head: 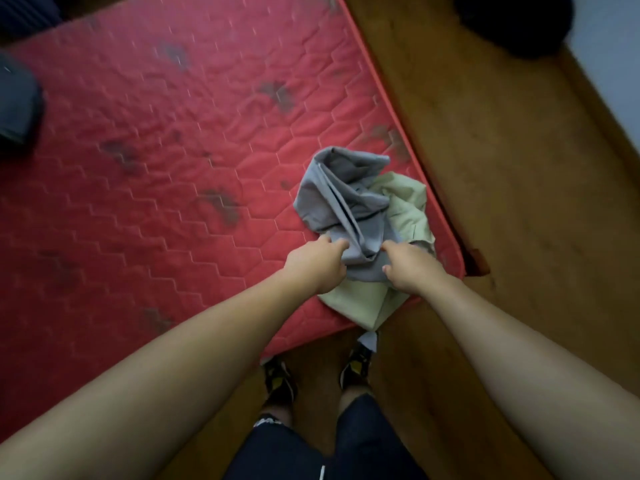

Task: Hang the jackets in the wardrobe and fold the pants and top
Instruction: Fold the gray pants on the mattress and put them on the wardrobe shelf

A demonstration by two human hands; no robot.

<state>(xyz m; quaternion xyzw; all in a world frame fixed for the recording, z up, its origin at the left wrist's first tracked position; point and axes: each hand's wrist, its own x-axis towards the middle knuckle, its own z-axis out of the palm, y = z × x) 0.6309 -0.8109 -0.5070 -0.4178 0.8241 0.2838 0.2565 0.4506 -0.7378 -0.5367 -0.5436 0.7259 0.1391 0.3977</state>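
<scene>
Found grey garment [346, 199] crumpled in soft folds atop pale-green garment [356, 301] at near corner of red quilted mattress [156, 133]. Gripped along near edge by left hand [317, 268] and right hand [410, 270] — fingers curled into cloth, hands a little apart. Judged light, limp, smooth-woven, unbreakable — best held at hem or waistband corners, where tension would pull it flat.

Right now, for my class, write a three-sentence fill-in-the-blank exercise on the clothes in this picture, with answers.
1. The left hand and right hand both grip the crumpled upper garment, made of ____ cloth.
2. Beneath it lies the flatter lower garment, of pale ____ cloth.
3. Both rest on the quilted mattress, whose cover is ____.
Missing words: grey; green; red.
</scene>
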